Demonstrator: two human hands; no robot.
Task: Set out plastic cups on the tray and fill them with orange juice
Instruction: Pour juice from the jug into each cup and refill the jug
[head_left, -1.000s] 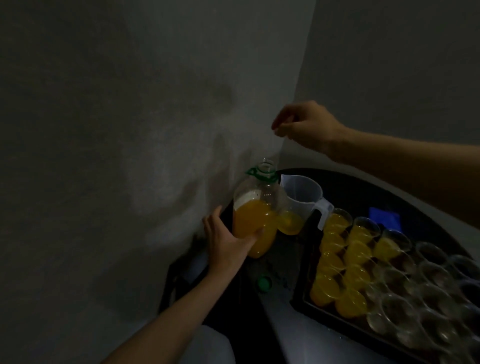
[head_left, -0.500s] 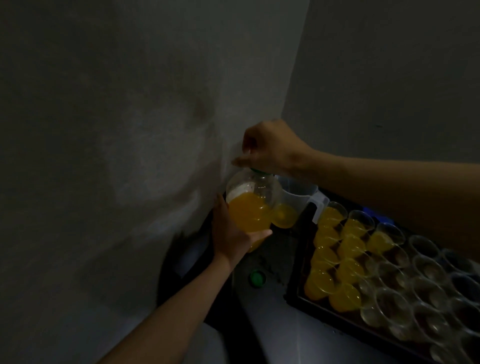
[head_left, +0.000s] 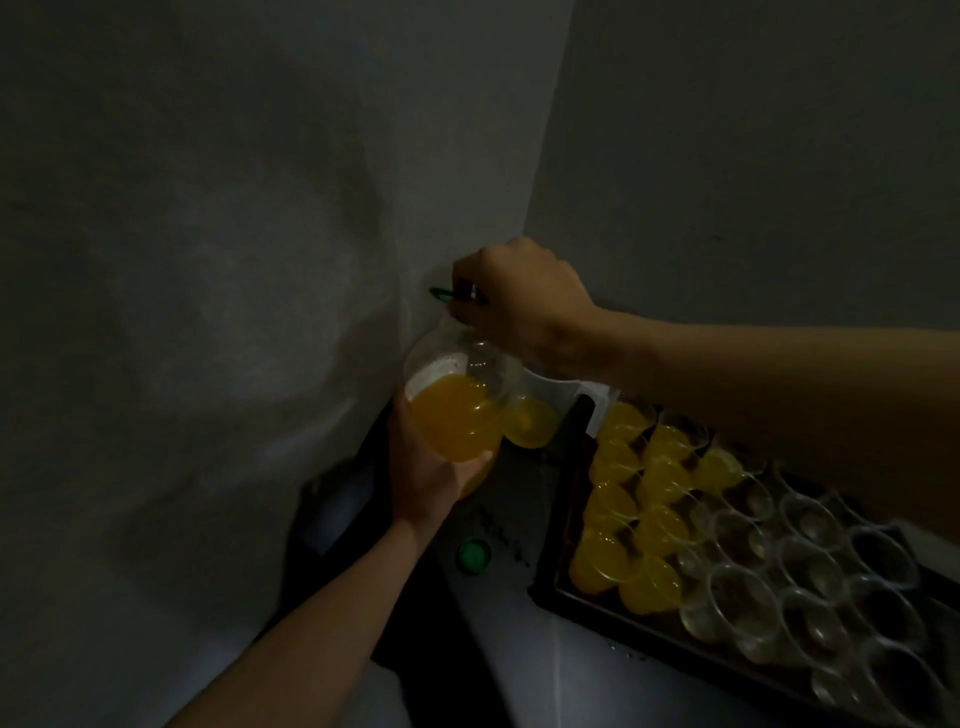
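Observation:
A clear plastic bottle (head_left: 457, 410), half full of orange juice, is lifted near the wall corner. My left hand (head_left: 426, 473) cups its lower body from below. My right hand (head_left: 514, 301) grips the green carry handle (head_left: 441, 294) at the bottle's neck. Behind the bottle stands a clear measuring jug (head_left: 540, 415) with some juice in it. On the dark tray (head_left: 550, 587) at the right, several plastic cups hold juice (head_left: 654, 530), and several more clear cups (head_left: 810, 571) stand empty beside them.
The green bottle cap (head_left: 474, 555) lies on the pale table surface (head_left: 519, 649) between the bottle and the tray. Grey walls close in at the left and behind. The scene is dim.
My right hand came down from above and took hold of the green handle at the bottle's neck. The bottle has risen and tilted slightly, still supported by my left hand.

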